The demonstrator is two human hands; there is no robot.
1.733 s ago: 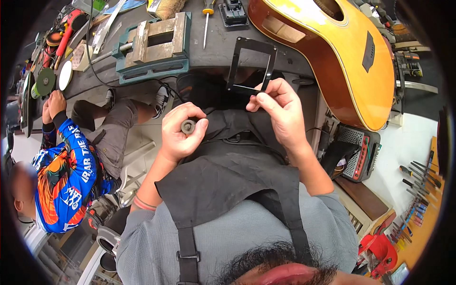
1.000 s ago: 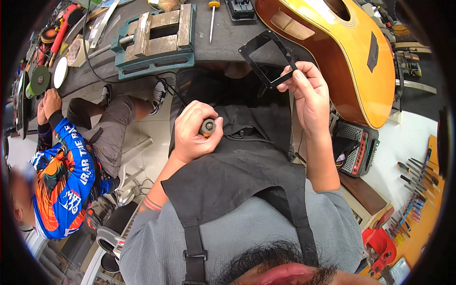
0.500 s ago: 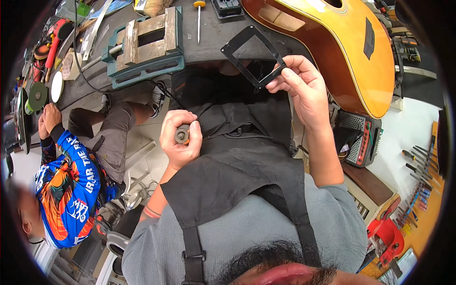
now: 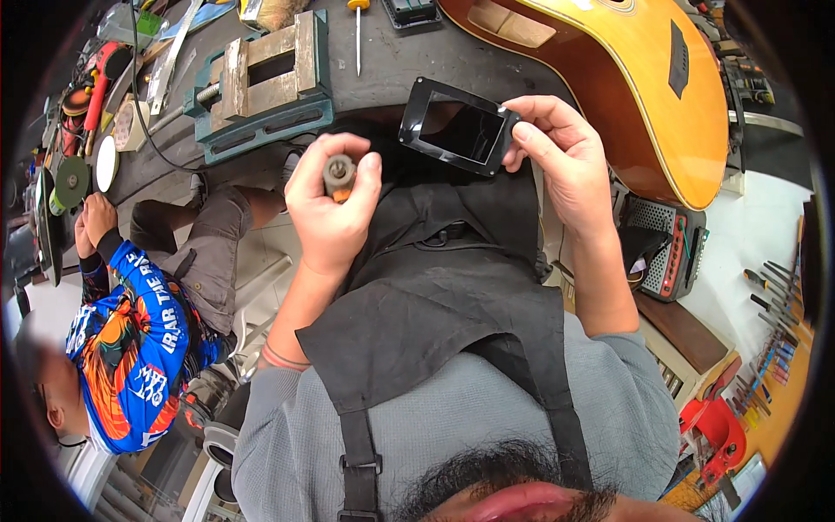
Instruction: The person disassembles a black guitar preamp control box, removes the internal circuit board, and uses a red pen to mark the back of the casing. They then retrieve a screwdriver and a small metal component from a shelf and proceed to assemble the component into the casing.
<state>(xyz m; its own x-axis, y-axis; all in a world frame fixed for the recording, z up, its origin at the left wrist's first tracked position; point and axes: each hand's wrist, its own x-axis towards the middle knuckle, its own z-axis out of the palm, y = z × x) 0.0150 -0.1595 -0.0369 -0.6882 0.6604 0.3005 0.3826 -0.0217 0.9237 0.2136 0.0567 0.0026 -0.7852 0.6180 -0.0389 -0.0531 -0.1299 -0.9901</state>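
Seen from the head camera, the left hand [image 4: 332,204] is wrapped in a fist around a tool handle [image 4: 338,174]; only its grey butt end and a sliver of orange show, and the working end is hidden inside the palm. The right hand [image 4: 557,157] pinches the right edge of a black rectangular frame [image 4: 458,128] between thumb and fingertips, held just above the black apron [image 4: 435,287], near the workbench [image 4: 409,61] edge. The frame's centre is dark and glossy; whether it is glazed is hard to tell. Behind lie a green bench vise [image 4: 261,83], a yellow-handled screwdriver [image 4: 357,30] and an acoustic guitar [image 4: 626,78], cut off at the top. Another person in a blue-and-orange printed jersey [image 4: 130,348] sits lower left.
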